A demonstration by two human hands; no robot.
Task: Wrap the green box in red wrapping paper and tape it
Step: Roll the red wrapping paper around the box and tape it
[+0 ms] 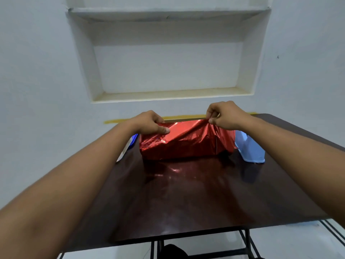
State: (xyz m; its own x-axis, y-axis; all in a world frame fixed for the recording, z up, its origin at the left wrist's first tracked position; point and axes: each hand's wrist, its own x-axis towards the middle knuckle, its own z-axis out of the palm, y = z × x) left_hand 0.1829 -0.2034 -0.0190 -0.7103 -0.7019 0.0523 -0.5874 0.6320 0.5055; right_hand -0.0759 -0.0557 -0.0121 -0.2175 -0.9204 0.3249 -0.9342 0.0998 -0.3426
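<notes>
Shiny red wrapping paper (183,141) covers a box-shaped bulk at the far middle of the dark brown table (196,199). The green box itself is hidden under the paper. My left hand (151,122) rests on the top left of the wrapped bulk, thumb pressed on the paper and fingers curled over its far edge. My right hand (223,114) pinches the paper's top right edge between thumb and fingers and holds it lifted above the bulk. No tape can be seen.
A light blue plastic object (249,149) stands just right of the wrapped bulk. A blue and white item (130,144) pokes out at the table's left edge under my left forearm. A recessed white wall shelf (168,53) lies behind the table.
</notes>
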